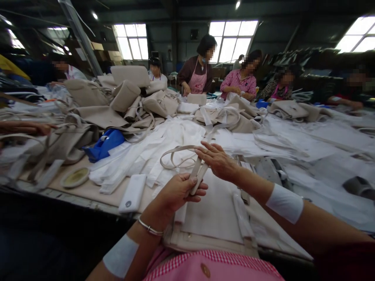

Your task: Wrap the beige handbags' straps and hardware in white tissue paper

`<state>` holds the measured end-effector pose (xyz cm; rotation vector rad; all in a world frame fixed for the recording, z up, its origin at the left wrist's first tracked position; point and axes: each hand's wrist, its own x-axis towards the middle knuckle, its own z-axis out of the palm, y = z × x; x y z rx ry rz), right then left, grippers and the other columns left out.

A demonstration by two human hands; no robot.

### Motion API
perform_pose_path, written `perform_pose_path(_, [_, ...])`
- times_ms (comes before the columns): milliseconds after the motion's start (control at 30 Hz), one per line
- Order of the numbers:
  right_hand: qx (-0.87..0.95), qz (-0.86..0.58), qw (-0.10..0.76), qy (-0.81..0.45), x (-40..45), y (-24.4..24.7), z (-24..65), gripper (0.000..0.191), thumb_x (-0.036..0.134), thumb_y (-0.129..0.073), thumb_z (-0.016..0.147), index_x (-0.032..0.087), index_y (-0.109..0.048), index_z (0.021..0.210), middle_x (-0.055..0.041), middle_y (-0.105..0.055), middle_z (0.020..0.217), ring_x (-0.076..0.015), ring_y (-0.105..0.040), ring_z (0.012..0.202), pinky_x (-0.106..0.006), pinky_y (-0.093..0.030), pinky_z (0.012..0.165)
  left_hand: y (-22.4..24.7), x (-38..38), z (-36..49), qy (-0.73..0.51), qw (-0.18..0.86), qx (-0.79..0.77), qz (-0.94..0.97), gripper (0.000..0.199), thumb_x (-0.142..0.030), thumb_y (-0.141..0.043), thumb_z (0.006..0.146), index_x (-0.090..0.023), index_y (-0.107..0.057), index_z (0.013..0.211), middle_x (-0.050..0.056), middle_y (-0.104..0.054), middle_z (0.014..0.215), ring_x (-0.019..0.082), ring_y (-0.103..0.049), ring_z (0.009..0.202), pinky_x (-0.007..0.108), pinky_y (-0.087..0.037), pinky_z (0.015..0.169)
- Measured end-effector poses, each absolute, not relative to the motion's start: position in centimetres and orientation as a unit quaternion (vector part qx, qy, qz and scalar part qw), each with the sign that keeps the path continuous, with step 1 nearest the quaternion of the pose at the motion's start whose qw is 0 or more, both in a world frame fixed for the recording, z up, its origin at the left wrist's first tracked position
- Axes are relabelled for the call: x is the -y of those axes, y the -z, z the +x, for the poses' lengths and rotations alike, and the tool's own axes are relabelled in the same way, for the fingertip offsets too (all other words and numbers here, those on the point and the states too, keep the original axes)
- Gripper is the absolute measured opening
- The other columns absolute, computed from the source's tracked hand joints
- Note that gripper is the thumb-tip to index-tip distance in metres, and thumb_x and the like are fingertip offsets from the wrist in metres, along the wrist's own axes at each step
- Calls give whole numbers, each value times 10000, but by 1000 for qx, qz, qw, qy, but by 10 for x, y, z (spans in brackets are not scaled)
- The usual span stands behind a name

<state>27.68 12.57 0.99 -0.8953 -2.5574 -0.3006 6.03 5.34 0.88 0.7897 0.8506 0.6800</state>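
Note:
A beige bag strap (195, 168) is doubled over between my hands, with a thin loop curving out to the left. My left hand (183, 188) is closed on the strap's lower end, thumb on top and fingers curled behind. The fingers of my right hand (220, 160) are stretched out and lie across the upper part of the strap; its thumb is hidden. Below my hands, at the table edge, lies a beige bag (183, 239) with a pale sheet (212, 218) on it. A plastic-wrapped strip (242, 216) runs along its right side.
A white phone-like block (133, 193), a round dish (75, 177) and a blue tape dispenser (106, 145) are to the left. Beige bags (159, 103) are heaped behind white sheets (175, 134). Several co-workers (197, 74) are across the table; another person's hand (27, 127) reaches in from the left.

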Motion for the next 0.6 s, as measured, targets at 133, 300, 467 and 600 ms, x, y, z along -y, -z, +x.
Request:
perform_pose_path(133, [886, -370, 274, 58, -110, 6, 276, 615, 13, -380, 875, 154, -382, 1474, -122, -419, 1517, -283, -287, 1445, -501, -272, 1114, -7, -51, 60, -328, 776, -401, 360, 157, -234, -618, 873, -125, -658, 977, 120, -747, 928, 150, -717, 723, 205, -551, 564])
perform_pose_path(300, [704, -530, 427, -204, -85, -2, 272, 367, 274, -496, 890, 119, -634, 1193, -163, -684, 1120, -264, -634, 990, -410, -499, 841, -8, -48, 64, -365, 724, -444, 382, 148, -236, -582, 890, -129, -644, 972, 108, -745, 905, 153, -718, 721, 216, -560, 566])
perform_pose_path(467, [525, -367, 296, -708, -57, -5, 249, 570, 608, -406, 904, 125, -678, 1036, -12, -580, 547, -136, -513, 449, -276, -440, 459, -11, -32, 83, -323, 745, -400, 425, 223, -305, -571, 882, -129, -653, 992, 95, -733, 869, 151, -713, 685, 223, -552, 562])
perform_pose_path(600, [552, -412, 334, -643, -57, -12, 247, 457, 534, -613, 831, 140, -698, 1047, -29, -653, 588, -137, -533, 419, -244, -381, 376, -13, -23, 88, -278, 711, -405, 503, 232, -345, -518, 902, -138, -622, 889, 92, -730, 805, 166, -706, 651, 248, -539, 546])
